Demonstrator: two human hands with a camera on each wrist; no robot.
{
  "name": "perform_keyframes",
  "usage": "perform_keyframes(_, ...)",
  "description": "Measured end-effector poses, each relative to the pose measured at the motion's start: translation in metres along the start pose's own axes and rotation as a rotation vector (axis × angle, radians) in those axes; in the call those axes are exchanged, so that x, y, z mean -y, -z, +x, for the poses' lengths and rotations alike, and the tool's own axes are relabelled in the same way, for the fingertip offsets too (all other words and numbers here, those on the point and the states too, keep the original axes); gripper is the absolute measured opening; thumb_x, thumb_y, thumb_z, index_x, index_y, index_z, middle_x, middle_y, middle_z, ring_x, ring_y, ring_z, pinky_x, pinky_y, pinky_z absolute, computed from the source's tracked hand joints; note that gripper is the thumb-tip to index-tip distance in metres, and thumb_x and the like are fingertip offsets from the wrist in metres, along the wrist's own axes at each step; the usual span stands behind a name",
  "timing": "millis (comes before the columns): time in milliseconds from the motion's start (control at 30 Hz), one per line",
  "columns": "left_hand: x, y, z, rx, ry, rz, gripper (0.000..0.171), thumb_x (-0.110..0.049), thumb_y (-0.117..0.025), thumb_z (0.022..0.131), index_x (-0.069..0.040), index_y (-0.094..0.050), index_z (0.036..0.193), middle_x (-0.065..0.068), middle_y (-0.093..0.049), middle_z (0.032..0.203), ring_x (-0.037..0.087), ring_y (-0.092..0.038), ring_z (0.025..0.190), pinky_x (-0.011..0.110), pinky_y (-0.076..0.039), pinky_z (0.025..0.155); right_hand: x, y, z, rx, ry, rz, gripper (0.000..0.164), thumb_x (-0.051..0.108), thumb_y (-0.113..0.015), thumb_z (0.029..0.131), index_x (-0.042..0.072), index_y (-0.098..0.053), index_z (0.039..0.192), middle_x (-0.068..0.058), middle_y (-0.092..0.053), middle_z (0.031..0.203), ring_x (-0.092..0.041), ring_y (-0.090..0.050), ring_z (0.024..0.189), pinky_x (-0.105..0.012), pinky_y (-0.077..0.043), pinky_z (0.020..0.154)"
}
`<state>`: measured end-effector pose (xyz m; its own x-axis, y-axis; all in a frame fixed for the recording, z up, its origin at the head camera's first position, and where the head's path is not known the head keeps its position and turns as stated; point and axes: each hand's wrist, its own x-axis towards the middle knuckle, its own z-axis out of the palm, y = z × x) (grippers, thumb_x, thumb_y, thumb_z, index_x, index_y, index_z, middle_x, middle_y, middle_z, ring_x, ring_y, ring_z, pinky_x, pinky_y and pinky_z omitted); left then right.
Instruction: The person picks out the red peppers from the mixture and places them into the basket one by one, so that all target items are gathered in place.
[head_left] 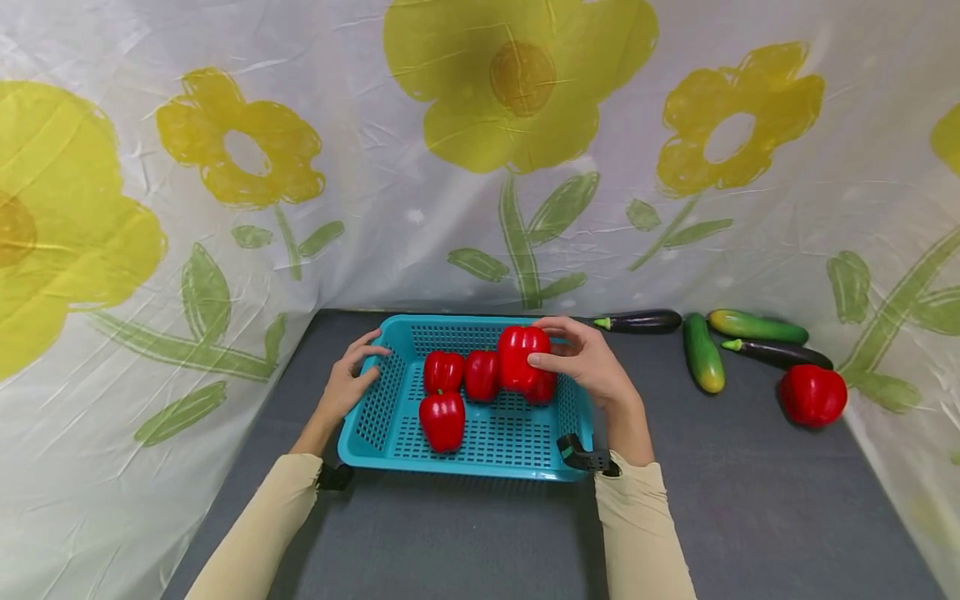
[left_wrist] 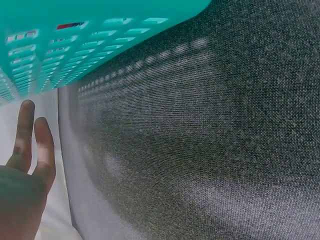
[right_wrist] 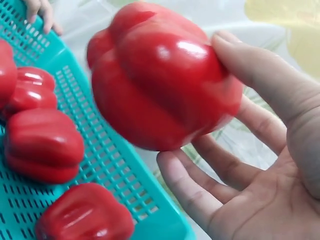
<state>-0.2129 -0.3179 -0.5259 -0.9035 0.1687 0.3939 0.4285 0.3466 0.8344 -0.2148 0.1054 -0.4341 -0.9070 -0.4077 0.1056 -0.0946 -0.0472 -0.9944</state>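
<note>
A turquoise perforated basket point(head_left: 465, 472) stands on the dark table, with several red bell peppers point(head_left: 442, 422) lying in it. My right hand point(head_left: 592, 367) holds another red bell pepper point(head_left: 519, 354) above the basket's right half, thumb on one side and fingers on the other. The right wrist view shows this pepper point(right_wrist: 160, 75) gripped clear of the peppers below. At the basket's left side, my left hand point(head_left: 348, 379) touches the rim with fairly straight fingers. Two of its fingers point(left_wrist: 45, 145) appear outside the basket wall point(left_wrist: 100, 30) in the left wrist view.
To the right on the table lie two eggplants point(head_left: 641, 322), two green-yellow cucumbers point(head_left: 703, 354) and a single red bell pepper point(head_left: 813, 396). Behind the table hangs a white curtain point(head_left: 390, 225) with yellow flowers; it also borders both sides.
</note>
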Motion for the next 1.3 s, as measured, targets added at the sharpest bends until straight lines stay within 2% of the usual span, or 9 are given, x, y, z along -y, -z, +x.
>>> perform_keyframes(267,0.0,0.0,0.0,0.001,0.003,-0.01,0.029,0.013,-0.051,0.095,0.01,-0.064,0.121,0.027,-0.033,0.156,0.045,-0.028,0.144,0.07,-0.026,0.101,-0.007,-0.012,-0.001,0.038,-0.028,0.063,0.046,0.002,-0.075,0.09,0.002,-0.06,0.133,-0.016,-0.056,0.133,-0.041,-0.06,0.112,-0.062,-0.05,0.087)
perform_keyframes(567,-0.001,0.0,0.0,-0.005,-0.008,0.01,0.028,0.014,-0.053,0.095,0.01,-0.065,0.12,0.031,-0.034,0.154,0.046,-0.029,0.143,0.072,-0.027,0.1,-0.016,-0.023,-0.004,0.045,-0.057,0.075,0.045,0.001,-0.075,0.09,0.002,-0.059,0.132,-0.018,-0.058,0.131,-0.041,-0.06,0.11,-0.053,-0.054,0.085)
perform_keyframes(833,-0.001,-0.001,0.0,-0.008,-0.013,0.001,0.029,0.017,-0.052,0.093,0.013,-0.064,0.12,0.031,-0.034,0.154,0.049,-0.029,0.142,0.073,-0.028,0.098,-0.026,-0.032,-0.009,0.036,-0.079,0.081,0.047,0.001,-0.077,0.088,0.001,-0.061,0.132,-0.017,-0.061,0.128,-0.039,-0.061,0.11,-0.051,-0.055,0.083)
perform_keyframes(1000,0.0,0.0,0.001,-0.002,-0.012,0.01,0.028,0.017,-0.052,0.094,0.014,-0.063,0.119,0.03,-0.034,0.154,0.051,-0.027,0.142,0.077,-0.023,0.1,-0.031,-0.039,-0.008,0.054,-0.078,0.056,0.045,0.002,-0.077,0.089,0.001,-0.062,0.132,-0.015,-0.062,0.127,-0.038,-0.061,0.109,-0.047,-0.056,0.082)
perform_keyframes(1133,-0.002,-0.001,0.001,-0.001,-0.008,0.006,0.027,0.015,-0.053,0.095,0.013,-0.063,0.12,0.028,-0.034,0.155,0.049,-0.027,0.143,0.077,-0.023,0.101,-0.033,-0.044,-0.007,0.076,-0.087,-0.007,0.043,0.004,-0.08,0.087,0.003,-0.066,0.127,-0.013,-0.06,0.128,-0.039,-0.06,0.109,-0.045,-0.057,0.081)
perform_keyframes(1300,-0.001,-0.001,0.001,-0.009,0.001,0.007,0.026,0.016,-0.052,0.094,0.016,-0.062,0.118,0.033,-0.033,0.153,0.051,-0.028,0.142,0.076,-0.024,0.1,-0.035,-0.048,-0.006,0.108,-0.098,-0.075,0.044,0.004,-0.081,0.085,-0.001,-0.065,0.126,-0.015,-0.058,0.128,-0.043,-0.055,0.112,-0.044,-0.057,0.079)
